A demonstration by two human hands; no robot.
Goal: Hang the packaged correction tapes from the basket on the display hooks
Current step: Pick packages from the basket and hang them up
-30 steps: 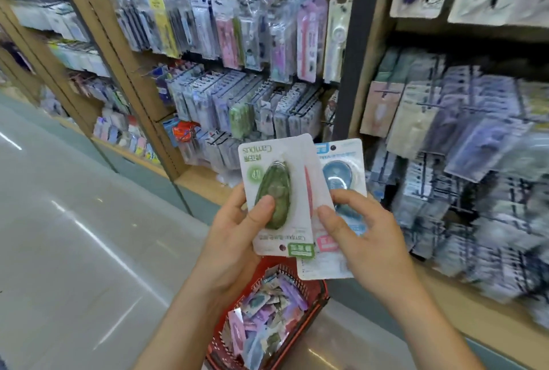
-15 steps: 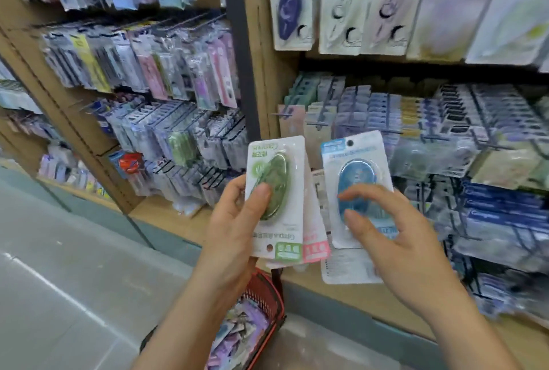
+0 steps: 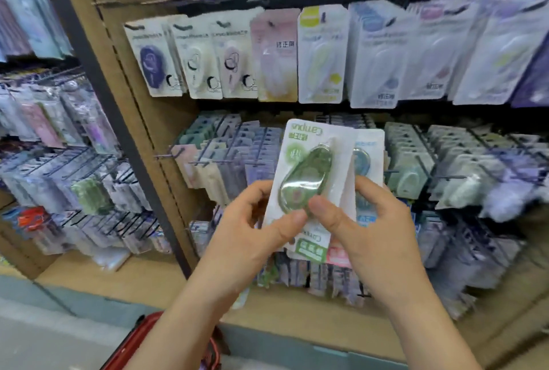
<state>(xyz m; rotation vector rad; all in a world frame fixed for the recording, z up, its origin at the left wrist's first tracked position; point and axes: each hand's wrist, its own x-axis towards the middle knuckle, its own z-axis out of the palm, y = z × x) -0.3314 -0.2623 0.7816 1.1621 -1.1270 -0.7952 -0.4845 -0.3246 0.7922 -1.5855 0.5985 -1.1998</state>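
Both hands hold a small stack of packaged correction tapes in front of the shelf. The front pack holds a green correction tape on a white card. Behind it sit a pink-labelled pack and a blue correction tape pack. My left hand grips the stack's left edge, thumb on the green blister. My right hand pinches the stack from the right, thumb on the front, fingers behind. The red basket shows only its rim at the bottom, under my left forearm. Display hooks full of packs stand behind the stack.
An upper row of hanging packs runs above my hands. A dark upright post divides this bay from the left bay of hooks. A wooden shelf ledge juts out below, with grey floor at lower left.
The view has swung right and closer to the right bay. My right hand brought the blue pack back behind the green one, so the packs are stacked again and held by both hands.
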